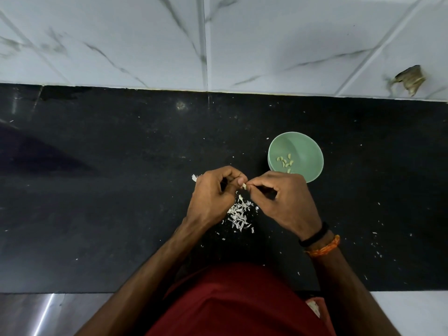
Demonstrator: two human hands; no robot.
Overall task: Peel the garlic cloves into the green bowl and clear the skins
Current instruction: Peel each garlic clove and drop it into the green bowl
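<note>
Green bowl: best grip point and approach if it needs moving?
Pinch the far-right rim of the green bowl, coming from above on the right. The rim is open and upright there; the near edge is covered by the right hand, and the peeled cloves lie low in the middle.

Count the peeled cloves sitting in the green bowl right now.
About 7, clustered on the floor of the green bowl, toward its near side: peeled cloves. The right hand covers the bowl's near rim, so more may be hidden.
</note>
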